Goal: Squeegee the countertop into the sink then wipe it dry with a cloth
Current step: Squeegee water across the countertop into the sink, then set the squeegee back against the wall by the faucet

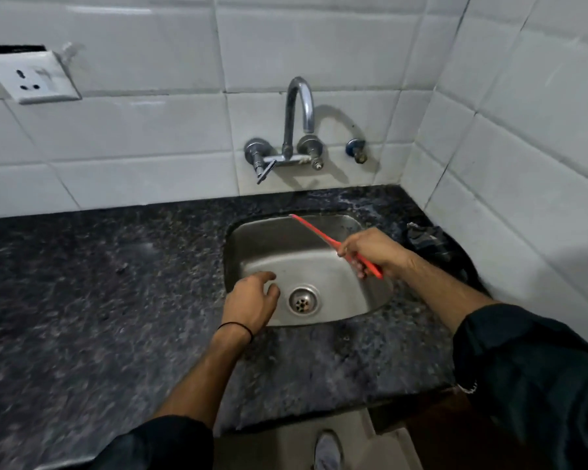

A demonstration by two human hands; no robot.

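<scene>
While your right hand (370,252) grips the red squeegee (323,236) over the sink (252,232), its long axis slanting toward the tap, your left hand (250,301) hovers loose and empty; the dark cloth (428,244) lies just right on the desk (99,266).

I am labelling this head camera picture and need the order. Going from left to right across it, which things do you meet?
Wall socket → left hand → sink drain → right hand holding the red squeegee → dark cloth on the countertop.
</scene>
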